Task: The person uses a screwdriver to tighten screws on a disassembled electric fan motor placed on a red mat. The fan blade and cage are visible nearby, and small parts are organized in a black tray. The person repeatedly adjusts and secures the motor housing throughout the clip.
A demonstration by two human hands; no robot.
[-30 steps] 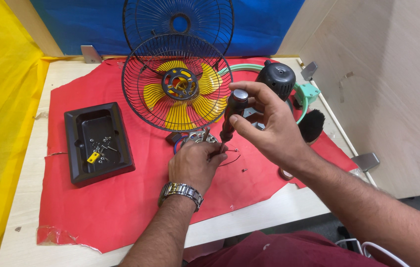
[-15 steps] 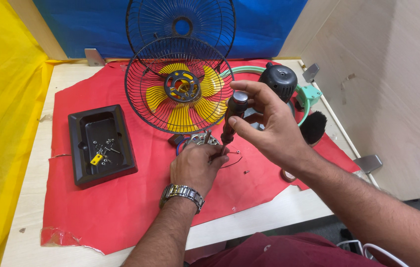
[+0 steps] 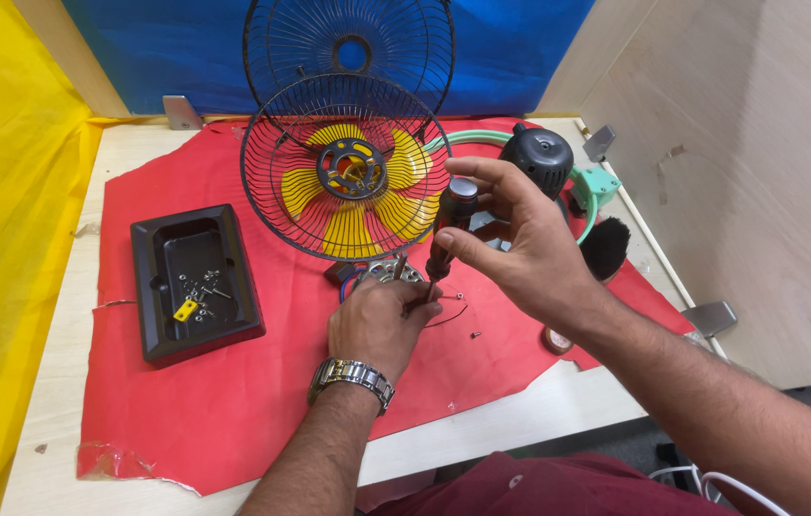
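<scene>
Red cloth (image 3: 233,401): left hand (image 3: 381,325) pins small part; right hand (image 3: 520,244) grips screwdriver (image 3: 448,225) upright, likely driving screw. Tip needs steady seating.

screwdriver (image 3: 445,234): black-handled, upright | metal part (image 3: 388,274): grey, on red cloth

Under my hands a red cloth (image 3: 233,401) covers the pale wooden table (image 3: 61,382), carrying a dark brown tray (image 3: 152,315) near its left edge, black wire fan guards (image 3: 276,205) over yellow blades (image 3: 405,172), and my black-handled screwdriver (image 3: 450,225).
</scene>
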